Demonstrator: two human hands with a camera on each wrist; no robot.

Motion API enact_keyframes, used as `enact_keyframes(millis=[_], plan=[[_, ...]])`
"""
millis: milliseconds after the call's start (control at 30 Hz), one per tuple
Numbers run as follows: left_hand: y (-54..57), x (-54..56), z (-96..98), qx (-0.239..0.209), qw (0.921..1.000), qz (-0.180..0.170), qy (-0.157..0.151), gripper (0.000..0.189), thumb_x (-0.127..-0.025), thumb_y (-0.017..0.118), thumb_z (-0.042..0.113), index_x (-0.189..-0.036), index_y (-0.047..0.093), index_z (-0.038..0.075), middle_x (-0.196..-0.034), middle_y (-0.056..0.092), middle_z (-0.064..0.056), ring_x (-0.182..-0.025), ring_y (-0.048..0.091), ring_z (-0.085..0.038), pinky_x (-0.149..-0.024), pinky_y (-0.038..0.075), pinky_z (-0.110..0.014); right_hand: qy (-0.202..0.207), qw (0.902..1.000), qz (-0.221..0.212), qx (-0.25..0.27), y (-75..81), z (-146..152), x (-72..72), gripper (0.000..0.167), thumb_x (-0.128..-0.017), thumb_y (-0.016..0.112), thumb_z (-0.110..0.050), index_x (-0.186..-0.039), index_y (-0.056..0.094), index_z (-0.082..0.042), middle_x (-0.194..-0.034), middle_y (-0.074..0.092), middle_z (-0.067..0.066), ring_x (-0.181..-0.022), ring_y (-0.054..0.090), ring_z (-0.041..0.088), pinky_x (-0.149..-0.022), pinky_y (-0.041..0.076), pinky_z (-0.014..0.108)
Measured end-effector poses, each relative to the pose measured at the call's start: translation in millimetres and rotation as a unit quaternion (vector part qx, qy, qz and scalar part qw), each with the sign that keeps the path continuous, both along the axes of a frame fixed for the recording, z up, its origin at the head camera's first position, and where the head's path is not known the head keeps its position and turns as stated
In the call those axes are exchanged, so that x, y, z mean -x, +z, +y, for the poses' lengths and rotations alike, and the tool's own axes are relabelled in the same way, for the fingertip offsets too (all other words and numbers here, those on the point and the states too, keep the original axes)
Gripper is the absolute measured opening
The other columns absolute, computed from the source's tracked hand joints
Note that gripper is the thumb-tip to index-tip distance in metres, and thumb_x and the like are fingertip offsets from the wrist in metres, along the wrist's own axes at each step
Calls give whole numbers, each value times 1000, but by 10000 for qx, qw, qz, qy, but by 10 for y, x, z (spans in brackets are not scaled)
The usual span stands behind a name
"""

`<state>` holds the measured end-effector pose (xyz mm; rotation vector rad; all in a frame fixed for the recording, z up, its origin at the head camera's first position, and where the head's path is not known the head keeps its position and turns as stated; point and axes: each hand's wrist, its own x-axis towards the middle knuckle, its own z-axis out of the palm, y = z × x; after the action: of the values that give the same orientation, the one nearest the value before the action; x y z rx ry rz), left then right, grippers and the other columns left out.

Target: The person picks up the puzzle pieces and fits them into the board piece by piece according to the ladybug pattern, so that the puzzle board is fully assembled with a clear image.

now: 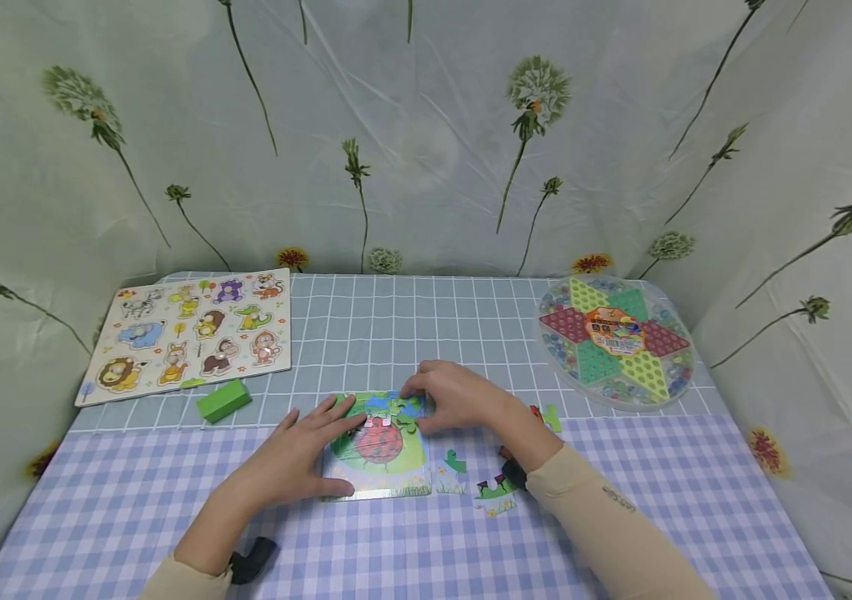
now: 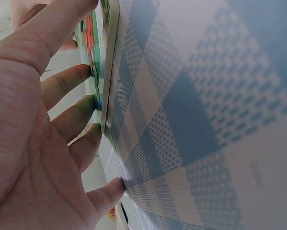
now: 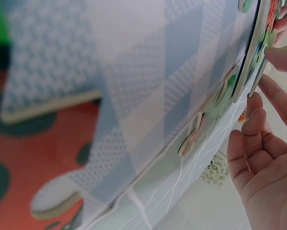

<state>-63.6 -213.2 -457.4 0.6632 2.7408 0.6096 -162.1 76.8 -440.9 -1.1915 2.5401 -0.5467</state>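
Observation:
A small jigsaw puzzle board [image 1: 396, 482] with a red ladybug picture lies on the checkered cloth, partly covered by pieces near its top edge. My left hand [image 1: 293, 460] rests on its left side with fingers spread, thumb at the lower edge; the left wrist view shows fingertips touching the board and one on the cloth. At the upper right corner my right hand [image 1: 459, 396] pinches a thin puzzle piece [image 3: 259, 76] between thumb and fingers. The piece stands tilted at the board's edge; its picture is mostly hidden.
Loose puzzle pieces [image 1: 497, 487] lie right of the board, some under my right forearm. A green block [image 1: 224, 401] sits to the left, before an animal peg puzzle [image 1: 197, 333]. A round Chinese checkers set [image 1: 613, 342] lies at the back right. Curtains hang behind.

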Motion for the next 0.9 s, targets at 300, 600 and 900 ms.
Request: enact_keyframes(millis=[300, 600, 900], plan=[[-1, 5, -7, -21, 10000, 16, -4, 96, -78, 92, 55, -161, 52, 25, -176, 35, -5, -163, 33, -42, -119, 25, -85, 133, 9999, 60, -86, 12, -46, 16, 41, -87, 85, -24, -126, 79, -13, -112, 72, 3, -90, 60, 11, -82, 55, 25], [-8, 6, -13, -47, 10000, 29, -21, 96, -79, 92, 55, -161, 52, 25, -176, 36, -6, -162, 33, -42, -118, 26, -85, 218, 9997, -7, -65, -20, -94, 42, 41, -86, 85, -21, -125, 79, -13, -110, 71, 3, -95, 64, 14, -85, 58, 26], [-16, -2, -20, -49, 10000, 35, -18, 96, -79, 92, 54, -161, 52, 24, -176, 36, -6, -163, 33, -42, -119, 25, -85, 250, 9997, 12, -76, -60, -103, 55, 40, -86, 86, -22, -124, 79, -13, -110, 71, 3, -96, 65, 14, -85, 58, 25]])
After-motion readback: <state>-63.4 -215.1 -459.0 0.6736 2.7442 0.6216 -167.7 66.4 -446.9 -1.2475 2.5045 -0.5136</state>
